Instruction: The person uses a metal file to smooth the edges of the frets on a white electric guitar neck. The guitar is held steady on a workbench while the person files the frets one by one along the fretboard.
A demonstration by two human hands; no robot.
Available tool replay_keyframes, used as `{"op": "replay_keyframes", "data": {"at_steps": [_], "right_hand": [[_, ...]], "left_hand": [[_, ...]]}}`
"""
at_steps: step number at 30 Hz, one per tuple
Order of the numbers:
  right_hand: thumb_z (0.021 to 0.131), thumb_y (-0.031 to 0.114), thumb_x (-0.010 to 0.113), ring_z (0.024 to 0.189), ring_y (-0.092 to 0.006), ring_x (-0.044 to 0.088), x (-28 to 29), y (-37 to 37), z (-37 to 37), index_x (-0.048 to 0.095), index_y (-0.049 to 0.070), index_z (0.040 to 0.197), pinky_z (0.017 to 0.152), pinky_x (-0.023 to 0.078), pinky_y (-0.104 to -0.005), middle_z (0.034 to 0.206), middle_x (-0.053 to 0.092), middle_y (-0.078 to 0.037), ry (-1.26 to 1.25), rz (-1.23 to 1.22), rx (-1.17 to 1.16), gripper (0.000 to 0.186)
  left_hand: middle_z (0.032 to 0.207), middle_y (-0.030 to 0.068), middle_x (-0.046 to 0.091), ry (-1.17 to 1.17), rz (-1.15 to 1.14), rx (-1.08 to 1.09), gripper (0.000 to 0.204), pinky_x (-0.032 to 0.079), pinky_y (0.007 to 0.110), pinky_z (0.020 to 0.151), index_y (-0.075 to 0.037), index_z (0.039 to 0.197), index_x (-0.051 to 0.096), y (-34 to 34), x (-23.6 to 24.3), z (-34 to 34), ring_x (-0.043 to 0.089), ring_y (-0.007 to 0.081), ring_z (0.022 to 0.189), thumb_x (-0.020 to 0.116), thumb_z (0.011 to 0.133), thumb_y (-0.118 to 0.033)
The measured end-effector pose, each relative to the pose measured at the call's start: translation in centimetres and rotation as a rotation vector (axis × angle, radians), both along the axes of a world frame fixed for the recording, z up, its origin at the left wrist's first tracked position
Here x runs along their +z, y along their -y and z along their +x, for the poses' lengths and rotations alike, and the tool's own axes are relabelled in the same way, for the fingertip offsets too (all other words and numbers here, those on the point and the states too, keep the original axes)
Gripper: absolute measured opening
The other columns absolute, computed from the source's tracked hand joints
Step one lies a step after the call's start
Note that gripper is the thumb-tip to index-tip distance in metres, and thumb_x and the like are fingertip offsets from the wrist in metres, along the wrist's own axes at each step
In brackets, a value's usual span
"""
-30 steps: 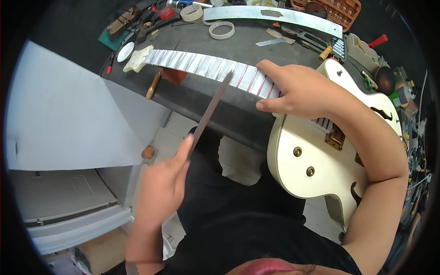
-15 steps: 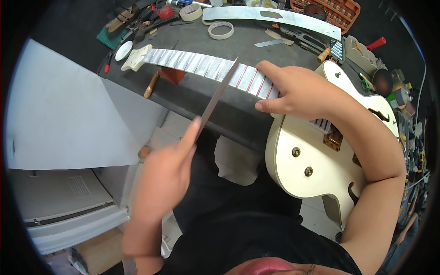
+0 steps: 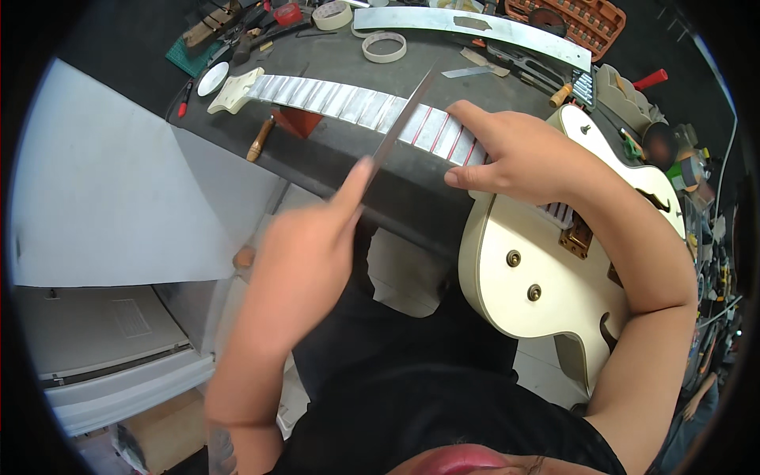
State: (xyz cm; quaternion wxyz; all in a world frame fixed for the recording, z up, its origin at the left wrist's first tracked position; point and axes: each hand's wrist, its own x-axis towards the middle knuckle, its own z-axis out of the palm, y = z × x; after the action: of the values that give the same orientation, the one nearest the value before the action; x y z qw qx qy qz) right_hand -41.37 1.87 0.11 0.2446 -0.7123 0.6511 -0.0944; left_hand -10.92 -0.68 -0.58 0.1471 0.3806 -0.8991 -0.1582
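A cream electric guitar [image 3: 495, 229] lies across the bench edge, its neck pointing left. Silvery tape covers much of the fretboard [image 3: 317, 99]; several red strips cross it nearer the body. My left hand [image 3: 313, 245], a little blurred, grips a long thin metal file [image 3: 405, 116] with the index finger stretched along it. The file lies slantwise over the fretboard, just left of the red strips; its handle end is hidden in my hand. My right hand [image 3: 518, 154] clasps the neck near the body, thumb on the near edge and fingers over the far edge.
A red wedge-shaped block [image 3: 297, 123] sits beneath the neck, beside a wooden-handled tool [image 3: 260, 140]. Tape rolls [image 3: 384, 47], a long metal plate [image 3: 538, 43] and an orange tool case [image 3: 594, 20] lie along the far side of the dark bench [image 3: 317, 59].
My left hand has pushed the file up and to the right, so its tip reaches farther past the fretboard. My right hand keeps its hold on the neck.
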Motion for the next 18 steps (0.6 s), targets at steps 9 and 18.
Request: {"op": "replay_keyframes", "data": {"at_steps": [9, 18], "right_hand": [[0.101, 0.042, 0.079, 0.109, -0.0476, 0.072, 0.5, 0.3, 0.5, 0.052, 0.002, 0.151, 0.094, 0.055, -0.0532, 0.112, 0.075, -0.029, -0.032, 0.013, -0.003, 0.07], [0.101, 0.042, 0.079, 0.11, -0.0461, 0.071, -0.2, -0.2, 0.1, 0.052, 0.002, 0.152, 0.093, 0.055, -0.0526, 0.112, 0.075, -0.028, -0.018, -0.019, -0.01, 0.07]], "left_hand": [[0.09, 0.0276, 0.072, -0.001, -0.006, -0.016, 0.055, 0.058, 0.049, 0.08, -0.011, 0.159, 0.064, 1.4, 0.6, 0.0, 0.071, 0.0474, 0.084, 0.069, 0.105, -0.004], [0.083, 0.0248, 0.07, -0.014, 0.002, -0.002, 0.056, 0.056, 0.049, 0.074, -0.011, 0.16, 0.064, -1.9, -0.9, 3.2, 0.073, 0.0428, 0.079, 0.07, 0.105, -0.004]]}}
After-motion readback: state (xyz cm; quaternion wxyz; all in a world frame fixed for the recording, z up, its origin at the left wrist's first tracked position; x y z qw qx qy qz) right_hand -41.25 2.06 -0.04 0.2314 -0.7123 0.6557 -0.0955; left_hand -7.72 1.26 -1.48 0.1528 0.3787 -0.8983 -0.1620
